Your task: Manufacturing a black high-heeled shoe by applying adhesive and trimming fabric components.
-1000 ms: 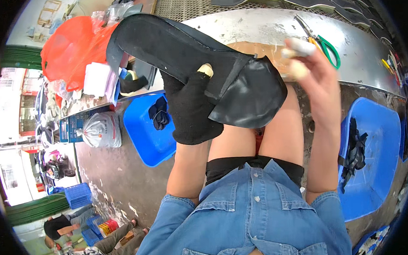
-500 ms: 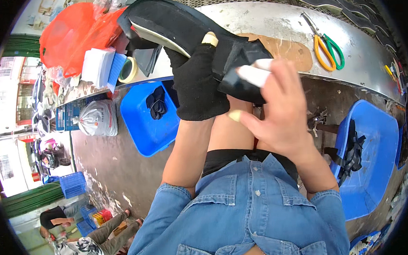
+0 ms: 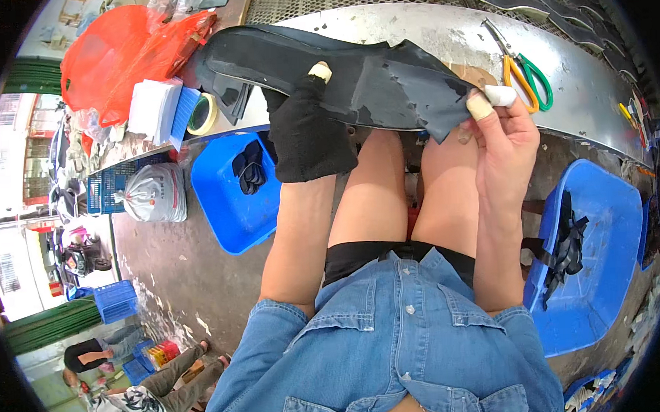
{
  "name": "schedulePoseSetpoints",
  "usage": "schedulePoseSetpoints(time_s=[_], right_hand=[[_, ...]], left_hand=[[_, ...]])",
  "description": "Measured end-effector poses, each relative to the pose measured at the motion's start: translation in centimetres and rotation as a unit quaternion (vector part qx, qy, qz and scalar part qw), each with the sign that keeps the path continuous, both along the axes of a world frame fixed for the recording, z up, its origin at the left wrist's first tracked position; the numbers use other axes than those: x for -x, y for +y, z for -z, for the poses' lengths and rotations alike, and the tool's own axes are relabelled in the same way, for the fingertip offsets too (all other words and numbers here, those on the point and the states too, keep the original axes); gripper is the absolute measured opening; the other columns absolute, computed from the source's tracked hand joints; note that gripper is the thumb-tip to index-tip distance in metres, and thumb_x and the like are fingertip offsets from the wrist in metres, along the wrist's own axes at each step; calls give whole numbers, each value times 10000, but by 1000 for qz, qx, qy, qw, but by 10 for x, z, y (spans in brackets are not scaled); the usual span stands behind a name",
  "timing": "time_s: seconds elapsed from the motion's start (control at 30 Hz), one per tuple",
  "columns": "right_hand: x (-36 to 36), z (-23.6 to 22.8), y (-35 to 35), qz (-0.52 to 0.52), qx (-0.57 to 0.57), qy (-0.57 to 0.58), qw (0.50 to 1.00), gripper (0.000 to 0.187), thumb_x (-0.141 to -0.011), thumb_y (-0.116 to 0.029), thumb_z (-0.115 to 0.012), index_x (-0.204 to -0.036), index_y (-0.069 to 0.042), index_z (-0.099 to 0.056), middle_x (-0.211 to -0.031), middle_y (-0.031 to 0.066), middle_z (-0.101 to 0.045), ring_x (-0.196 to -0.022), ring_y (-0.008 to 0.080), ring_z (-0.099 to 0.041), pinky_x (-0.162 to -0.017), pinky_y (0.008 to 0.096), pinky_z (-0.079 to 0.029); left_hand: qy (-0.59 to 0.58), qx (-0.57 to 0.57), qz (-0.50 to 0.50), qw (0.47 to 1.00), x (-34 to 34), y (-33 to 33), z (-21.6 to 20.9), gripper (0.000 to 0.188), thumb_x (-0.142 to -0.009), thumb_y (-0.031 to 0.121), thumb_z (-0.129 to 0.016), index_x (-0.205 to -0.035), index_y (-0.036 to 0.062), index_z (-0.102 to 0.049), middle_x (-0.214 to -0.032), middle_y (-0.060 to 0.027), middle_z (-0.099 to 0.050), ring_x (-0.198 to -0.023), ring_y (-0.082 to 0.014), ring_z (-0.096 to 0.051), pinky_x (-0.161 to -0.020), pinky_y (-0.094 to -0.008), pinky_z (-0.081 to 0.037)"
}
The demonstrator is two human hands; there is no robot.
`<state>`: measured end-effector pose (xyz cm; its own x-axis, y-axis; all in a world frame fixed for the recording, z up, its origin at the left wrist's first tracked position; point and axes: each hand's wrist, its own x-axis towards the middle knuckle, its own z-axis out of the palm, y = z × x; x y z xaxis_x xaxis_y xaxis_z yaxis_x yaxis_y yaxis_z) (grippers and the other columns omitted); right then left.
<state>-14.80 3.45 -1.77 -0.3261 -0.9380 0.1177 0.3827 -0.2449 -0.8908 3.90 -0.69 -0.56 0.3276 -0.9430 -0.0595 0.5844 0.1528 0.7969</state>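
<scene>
A black shoe insole (image 3: 275, 55) is held out over the bench edge, its long side running left to right. Thin black covering material (image 3: 406, 88) lies over its right part, with a ragged outline and dark shiny patches. My left hand (image 3: 311, 137), in a black fingerless glove, grips the insole's near edge. Its thumb, in a pale finger cot, presses on top; the other fingers are hidden beneath. My right hand (image 3: 505, 128) pinches the covering's right tip between thumb and fingers, which wear pale and white finger cots.
On the metal bench (image 3: 410, 18) lie scissors (image 3: 529, 83) with yellow and green handles, a tape roll (image 3: 203, 114), white cards (image 3: 151, 107) and a red plastic bag (image 3: 121, 64). Blue tubs with black pieces stand left (image 3: 231, 229) and right (image 3: 605, 267). People are at lower left.
The insole has tilted flatter, showing more of its top. My right hand has moved right and up; the black flap that hung near it is now stretched out to the right.
</scene>
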Motion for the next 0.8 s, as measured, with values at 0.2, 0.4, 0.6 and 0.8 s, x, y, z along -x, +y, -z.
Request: schedulePoseSetpoints(time_s=[0.2,0.4,0.6,0.8], right_hand=[[16,7,-2,14,14,-47,999,173,-819,-32,-649,-987,-2,-622,-828,38,-640,-663,80,-572,-616,200,-459],[31,36,-3,-131,-53,-4,990,148,-802,-32,-644,-943,-12,-605,-798,35,-624,-574,71,-541,-499,204,-442],[70,14,0,-224,17,-29,974,240,-840,-197,-633,-994,-13,-632,-876,33,-642,-783,107,-602,-690,240,-481],[31,-9,-8,-284,-51,7,957,252,-882,-177,-588,-1068,-13,-630,-830,-6,-631,-711,41,-552,-635,185,-434]], left_hand=[[19,28,32,999,8,5,-6,503,-776,-31,-602,-1240,62,-434,-1102,-135,-567,-967,-267,-590,-793,-382,-529],[-7,71,-12,997,13,9,-7,463,-774,-36,-601,-1210,27,-458,-1118,-134,-567,-975,-248,-588,-830,-381,-513],[-56,80,92,991,-1,9,-22,393,-764,25,-670,-1130,10,-528,-1030,-95,-607,-894,-206,-604,-763,-325,-507],[-139,106,108,979,8,5,-18,375,-761,38,-683,-1111,-1,-554,-998,-96,-623,-880,-191,-611,-743,-317,-511]])
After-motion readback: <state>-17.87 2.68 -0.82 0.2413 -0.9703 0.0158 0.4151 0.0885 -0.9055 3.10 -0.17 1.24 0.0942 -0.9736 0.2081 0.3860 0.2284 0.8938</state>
